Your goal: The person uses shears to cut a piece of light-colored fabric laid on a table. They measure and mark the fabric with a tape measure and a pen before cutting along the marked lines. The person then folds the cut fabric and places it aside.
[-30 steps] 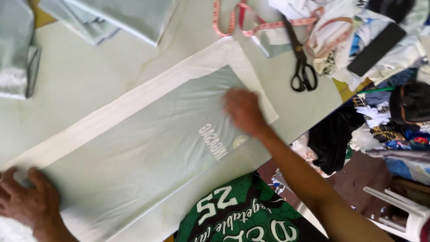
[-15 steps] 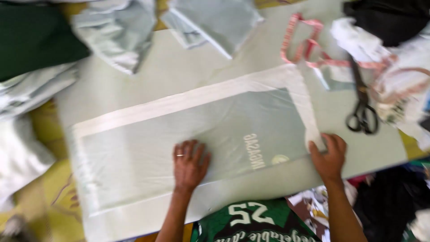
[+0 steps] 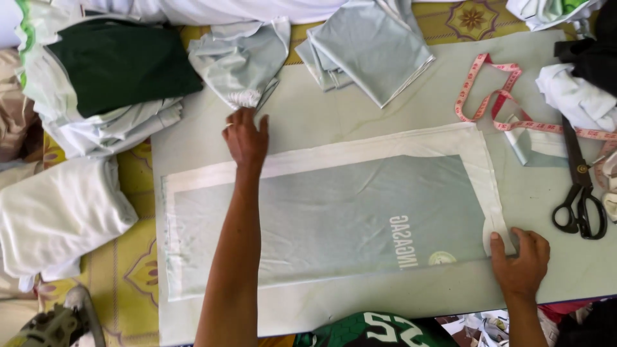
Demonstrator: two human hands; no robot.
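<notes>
Nothing is clamped: both hands lie flat, fingers apart. Pale green fabric panel (image 3: 334, 218) is spread on the tabletop (image 3: 385, 115). Left hand (image 3: 246, 138) has been moved up to its far edge; right hand (image 3: 522, 260) is kept on the near right corner.

Two hands show: the left hand (image 3: 246, 138) and the right hand (image 3: 520, 263). One flat pale-green fabric panel (image 3: 321, 218) lies over one white sheet (image 3: 360, 149) on the tabletop (image 3: 334, 112). There is one pair of black scissors (image 3: 580, 193) and one pink measuring tape (image 3: 495, 96). One folded dark-green cloth (image 3: 116, 64) is in view, along with two folded grey-green cloth pieces (image 3: 373, 48) (image 3: 241, 61) and one folded white cloth (image 3: 58, 215).
</notes>
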